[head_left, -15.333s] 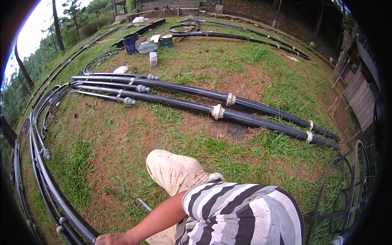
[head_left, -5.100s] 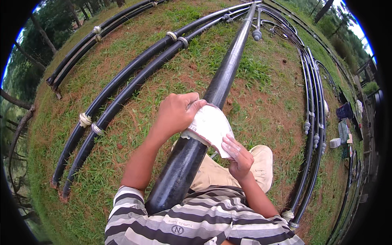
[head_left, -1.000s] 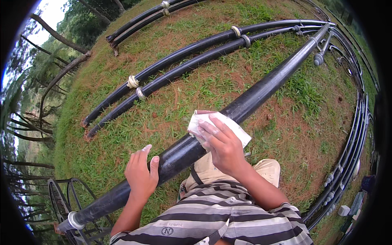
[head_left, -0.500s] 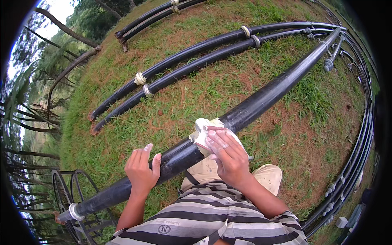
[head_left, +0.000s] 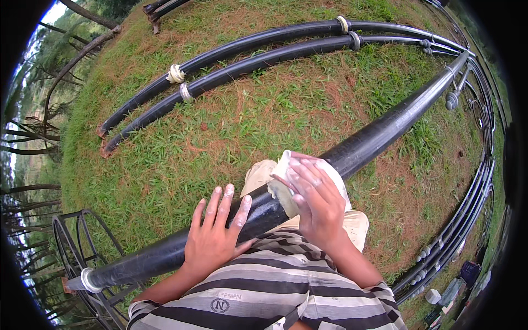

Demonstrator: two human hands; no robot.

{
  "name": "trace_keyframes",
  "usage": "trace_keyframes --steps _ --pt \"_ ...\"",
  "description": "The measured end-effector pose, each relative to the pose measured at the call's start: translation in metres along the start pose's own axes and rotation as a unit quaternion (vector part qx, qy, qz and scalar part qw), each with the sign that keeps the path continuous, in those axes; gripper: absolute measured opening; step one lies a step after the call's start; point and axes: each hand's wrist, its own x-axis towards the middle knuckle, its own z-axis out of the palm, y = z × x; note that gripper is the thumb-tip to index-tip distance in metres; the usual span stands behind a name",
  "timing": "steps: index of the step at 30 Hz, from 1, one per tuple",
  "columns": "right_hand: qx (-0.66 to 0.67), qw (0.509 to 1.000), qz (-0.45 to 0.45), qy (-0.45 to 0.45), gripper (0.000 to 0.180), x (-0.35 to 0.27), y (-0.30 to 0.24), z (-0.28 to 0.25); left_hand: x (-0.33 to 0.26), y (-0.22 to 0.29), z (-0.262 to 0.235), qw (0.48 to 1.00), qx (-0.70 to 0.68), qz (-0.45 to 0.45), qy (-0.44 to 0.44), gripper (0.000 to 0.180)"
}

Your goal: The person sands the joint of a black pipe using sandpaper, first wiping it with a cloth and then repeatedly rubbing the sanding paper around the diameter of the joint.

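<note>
A long black pipe [head_left: 379, 132] runs across the person's lap over grass [head_left: 231, 126]. The left hand [head_left: 214, 234] lies flat on it, fingers spread. The right hand [head_left: 316, 201] presses a white cloth [head_left: 280, 190] around the pipe. Two thinner black pipes [head_left: 247, 55] lie well apart on the grass.

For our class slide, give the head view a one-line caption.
Left hand steadies a long black pipe over grass while the right hand presses a white cloth on it.
</note>
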Motion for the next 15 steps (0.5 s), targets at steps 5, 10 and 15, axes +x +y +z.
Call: trace_keyframes --steps 5,10,15 --pt "-0.026 0.999 0.005 -0.046 0.035 0.005 0.001 0.007 0.002 -0.005 0.006 1.000 0.009 -0.026 0.001 0.099" --pt "-0.036 0.999 0.007 0.014 0.030 -0.048 -0.008 -0.011 0.006 -0.004 0.003 1.000 0.012 0.000 -0.004 0.099" --pt "-0.011 0.996 0.044 -0.083 0.025 0.038 0.005 0.001 0.002 -0.003 0.000 1.000 -0.013 -0.010 -0.012 0.097"
